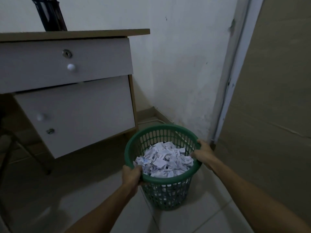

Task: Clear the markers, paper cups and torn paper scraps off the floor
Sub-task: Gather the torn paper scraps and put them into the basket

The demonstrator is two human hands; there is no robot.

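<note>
Low in the centre of the frame, a green slotted basket (162, 167) sits piled with torn paper scraps (164, 161), the heap lying below the rim. The left hand (132, 176) curls its grip over the near-left rim, fingers hooked inside, and the right hand (202, 152) holds the far-right rim the same way. Two holds on opposite sides probably keep the loaded basket level so no scraps spill. Whether its base rests on the floor (193, 219) or hangs just above it, I cannot tell.

No markers or paper cups show on the tiles in view; something pale shows through the lower slots, too dim to name.

Room is tight toward the top of the frame: the drawer unit (75, 105) stands to the left under its surface (74, 34), the wall (176, 68) closes the corner behind, and a door (269, 98) fills the right. Open floor lies toward the bottom edge.
</note>
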